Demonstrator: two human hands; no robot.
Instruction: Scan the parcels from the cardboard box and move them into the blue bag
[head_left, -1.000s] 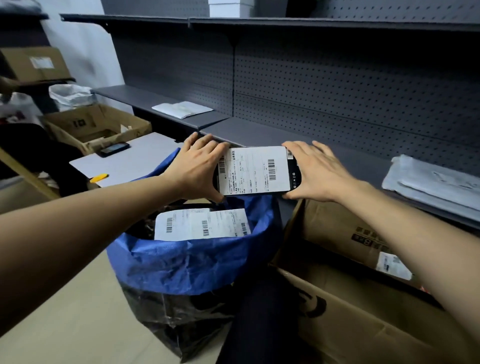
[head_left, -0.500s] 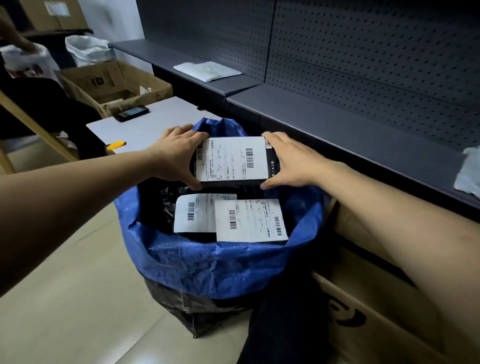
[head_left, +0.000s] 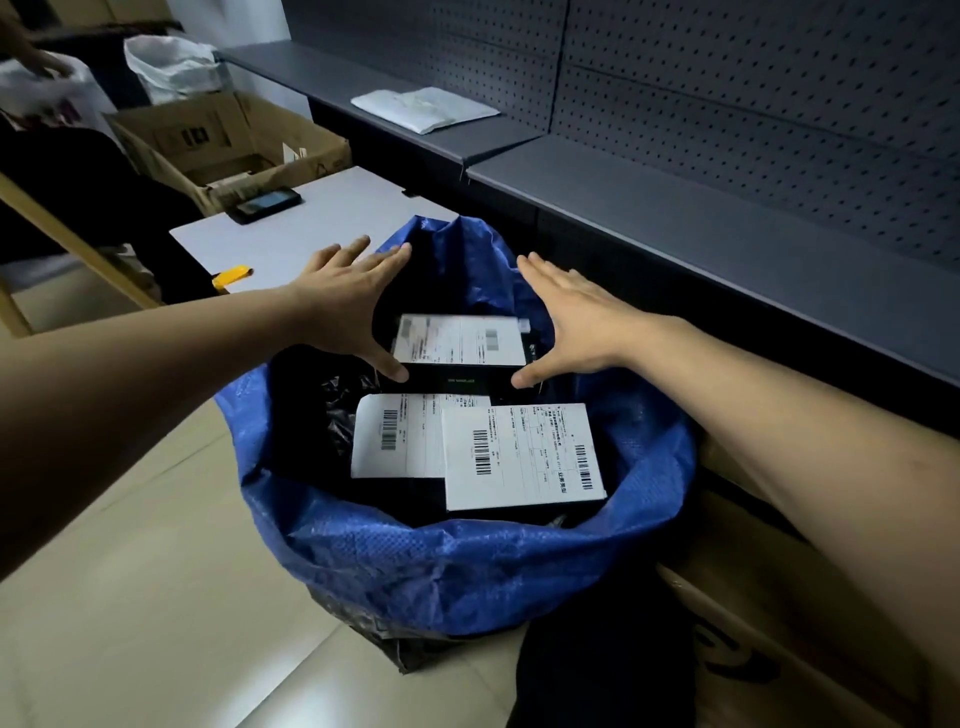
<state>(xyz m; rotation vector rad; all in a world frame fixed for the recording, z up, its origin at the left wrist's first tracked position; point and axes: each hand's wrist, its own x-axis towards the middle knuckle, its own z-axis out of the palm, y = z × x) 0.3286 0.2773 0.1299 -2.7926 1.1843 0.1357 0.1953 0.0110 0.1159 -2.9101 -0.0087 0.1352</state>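
Note:
A black parcel (head_left: 460, 345) with a white shipping label sits blurred inside the blue bag (head_left: 467, 566), at its far side. My left hand (head_left: 345, 304) and right hand (head_left: 569, 319) flank it with fingers spread straight; only the thumb tips are near its front corners. Two more labelled parcels lie in the bag: one at the near right (head_left: 522, 457) overlapping one at the left (head_left: 397, 436). The cardboard box (head_left: 789, 639) stands at the lower right under my right arm.
A dark shelf (head_left: 675, 218) runs behind the bag with a white mailer (head_left: 423, 109) on it. A white table (head_left: 311, 228) at the left carries a phone (head_left: 267, 203) and a yellow cutter (head_left: 232, 275). Another open carton (head_left: 223, 140) stands behind it.
Both hands carried the parcel down from above the bag into it, then let go and spread open. The parcel now lies lower, behind the two others.

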